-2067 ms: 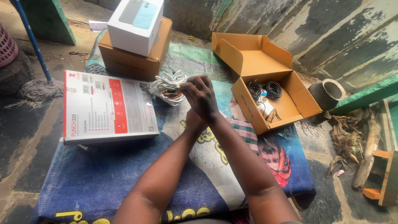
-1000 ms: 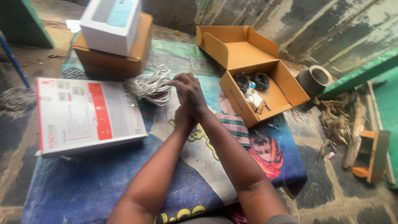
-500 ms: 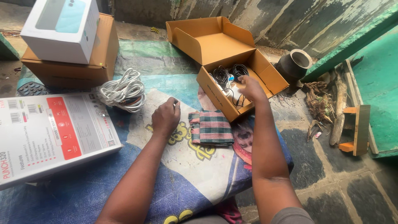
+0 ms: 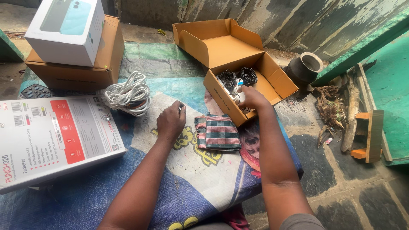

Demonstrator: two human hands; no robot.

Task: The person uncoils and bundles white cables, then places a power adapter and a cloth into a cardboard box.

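I note the right hand [image 4: 252, 97] has left the white cable bundle [image 4: 127, 93] and now sits inside the open cardboard box [image 4: 279, 83], fingers closing on a small white item among the black coils [image 4: 248, 75]. The left hand [image 4: 171, 121] rests fisted on the printed sheet [image 4: 128, 187], apparently pinching something small I cannot identify.

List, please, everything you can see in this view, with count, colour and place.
open carton: one, orange-brown, far right of the mat
coiled cables: several, black and white, inside the open carton
white cable bundle: one, white, mat centre-left
checked cloth: one, green and red, folded between the hands
flat box: one, white and red, left
closed carton: one, brown, far left
small box: one, white, on the closed carton
printed mat: one, mostly blue
pot: one, dark, right of the open carton
left hand: closed, on the mat
right hand: in the open carton, on a white item
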